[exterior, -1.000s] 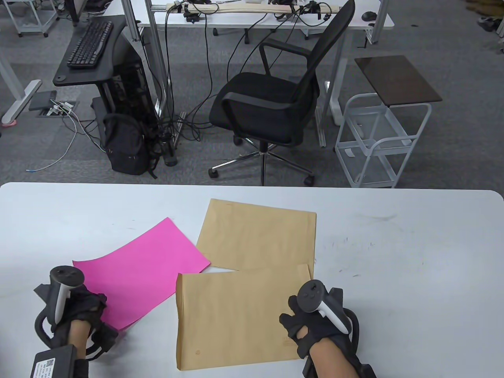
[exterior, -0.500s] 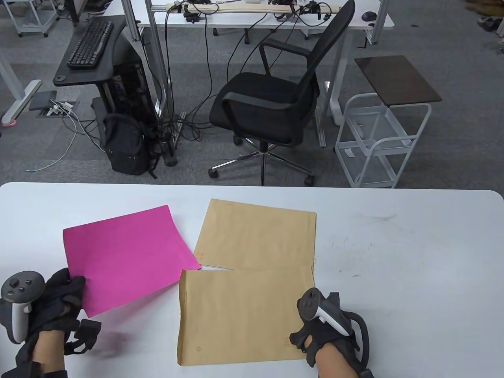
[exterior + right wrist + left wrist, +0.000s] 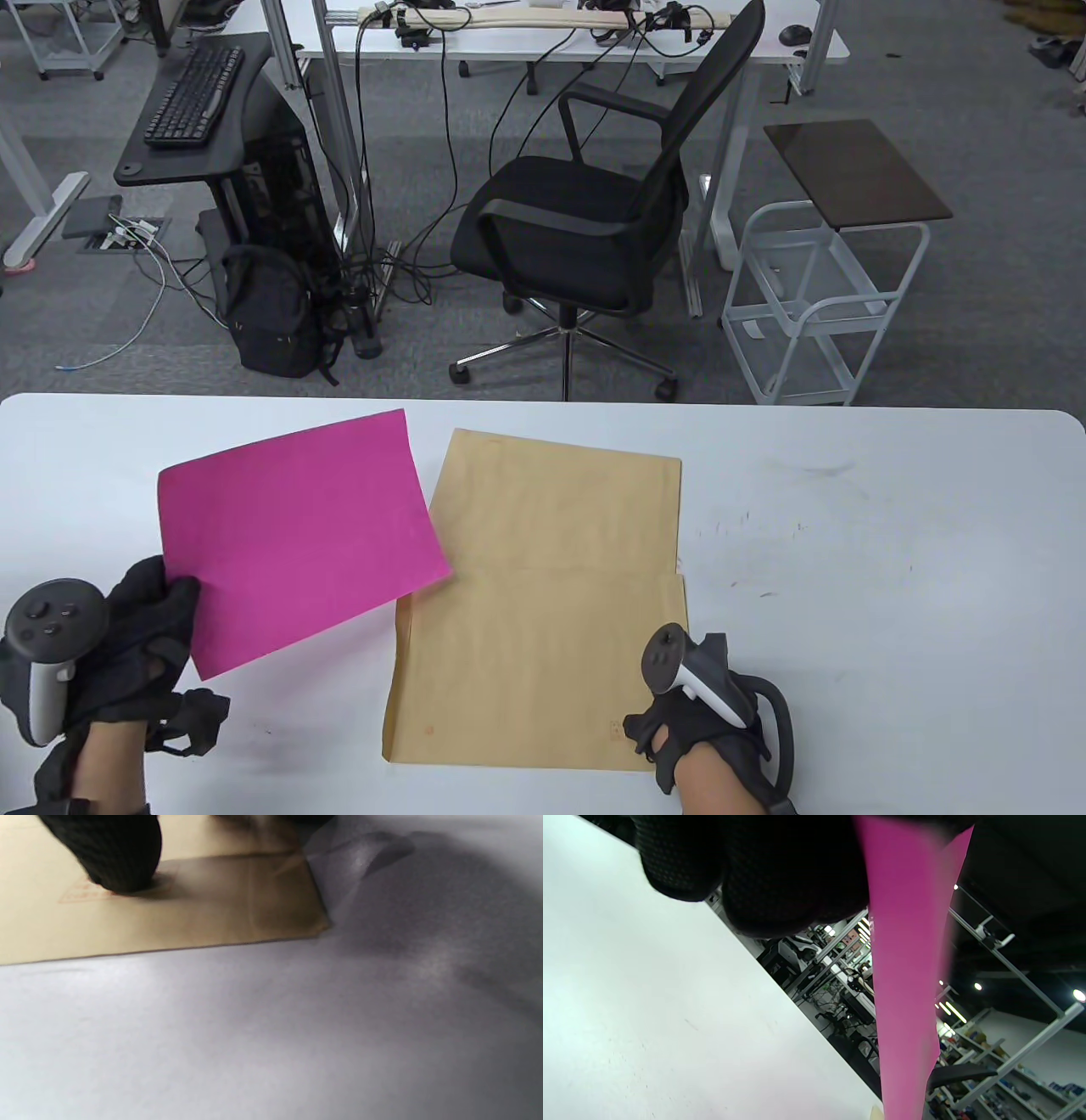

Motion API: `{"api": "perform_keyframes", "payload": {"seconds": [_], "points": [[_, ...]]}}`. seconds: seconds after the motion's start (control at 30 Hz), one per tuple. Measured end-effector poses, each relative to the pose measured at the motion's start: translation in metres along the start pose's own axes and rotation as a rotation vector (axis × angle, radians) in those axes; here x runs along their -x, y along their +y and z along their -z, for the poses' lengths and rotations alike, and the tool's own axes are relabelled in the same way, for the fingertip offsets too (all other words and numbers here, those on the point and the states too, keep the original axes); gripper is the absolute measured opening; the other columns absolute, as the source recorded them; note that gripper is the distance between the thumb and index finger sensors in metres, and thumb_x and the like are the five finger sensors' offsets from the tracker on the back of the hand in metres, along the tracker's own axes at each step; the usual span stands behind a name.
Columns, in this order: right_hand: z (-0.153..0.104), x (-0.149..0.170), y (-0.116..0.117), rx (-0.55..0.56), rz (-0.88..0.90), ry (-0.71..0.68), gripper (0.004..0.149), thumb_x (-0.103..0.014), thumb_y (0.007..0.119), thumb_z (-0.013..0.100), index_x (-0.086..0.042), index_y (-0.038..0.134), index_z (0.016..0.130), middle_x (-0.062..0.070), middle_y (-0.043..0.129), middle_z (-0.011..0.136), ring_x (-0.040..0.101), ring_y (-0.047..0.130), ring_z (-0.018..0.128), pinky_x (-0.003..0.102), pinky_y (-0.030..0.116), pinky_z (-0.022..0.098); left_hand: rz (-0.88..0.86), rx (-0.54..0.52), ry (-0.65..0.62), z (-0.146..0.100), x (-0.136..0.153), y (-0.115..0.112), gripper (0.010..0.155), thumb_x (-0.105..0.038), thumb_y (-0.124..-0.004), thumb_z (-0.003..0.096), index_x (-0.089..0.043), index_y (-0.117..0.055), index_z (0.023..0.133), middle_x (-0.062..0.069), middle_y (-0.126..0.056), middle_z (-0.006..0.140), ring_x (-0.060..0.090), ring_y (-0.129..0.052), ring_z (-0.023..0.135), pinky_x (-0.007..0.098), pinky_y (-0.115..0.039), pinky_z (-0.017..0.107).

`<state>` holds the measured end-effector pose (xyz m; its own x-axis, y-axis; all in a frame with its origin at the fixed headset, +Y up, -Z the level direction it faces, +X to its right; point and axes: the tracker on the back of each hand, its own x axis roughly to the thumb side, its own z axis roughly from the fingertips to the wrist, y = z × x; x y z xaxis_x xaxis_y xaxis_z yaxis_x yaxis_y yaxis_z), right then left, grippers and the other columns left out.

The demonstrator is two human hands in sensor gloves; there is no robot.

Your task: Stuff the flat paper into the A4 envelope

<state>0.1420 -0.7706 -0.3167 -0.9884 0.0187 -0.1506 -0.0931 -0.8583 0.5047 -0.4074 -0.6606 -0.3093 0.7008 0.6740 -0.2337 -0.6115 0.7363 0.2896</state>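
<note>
While the left hand (image 3: 127, 628) pinches the flat pink paper sheet (image 3: 297, 535) up left of the near brown paper envelope (image 3: 534, 671), the right hand (image 3: 687, 730) presses its right corner.

Paper (image 3: 297, 531) left of two overlapping envelopes (image 3: 543, 594) on the table (image 3: 891, 594)

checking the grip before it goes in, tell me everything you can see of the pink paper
The pink paper is a plain magenta sheet, matte, flat and uncreased, with nothing printed on the side that shows. The left hand grips it at its near-left corner, and it is held lifted and tilted above the white table. Its right corner overlaps the near envelope in the table view; contact cannot be told. The left wrist view shows it nearly edge-on between the fingers.
</note>
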Motion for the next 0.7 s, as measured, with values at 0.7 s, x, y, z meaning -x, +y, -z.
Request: {"api": "perform_keyframes", "payload": {"seconds": [0.7], "points": [[-0.0006,-0.0011,0.0004,-0.005,0.001,-0.003,0.082,-0.065,0.08,0.047,-0.042,0.033,0.11,-0.005,0.024,0.112,0.03,0.04,0.109,0.065,0.05,0.071,0.117,-0.096,0.004,-0.0027,0.0007,0.0082,0.044,-0.038,-0.083,0.044,-0.025,-0.086,0.086,-0.012,-0.103,0.059,0.015,-0.109,0.039,0.046,-0.091,0.053]]}}
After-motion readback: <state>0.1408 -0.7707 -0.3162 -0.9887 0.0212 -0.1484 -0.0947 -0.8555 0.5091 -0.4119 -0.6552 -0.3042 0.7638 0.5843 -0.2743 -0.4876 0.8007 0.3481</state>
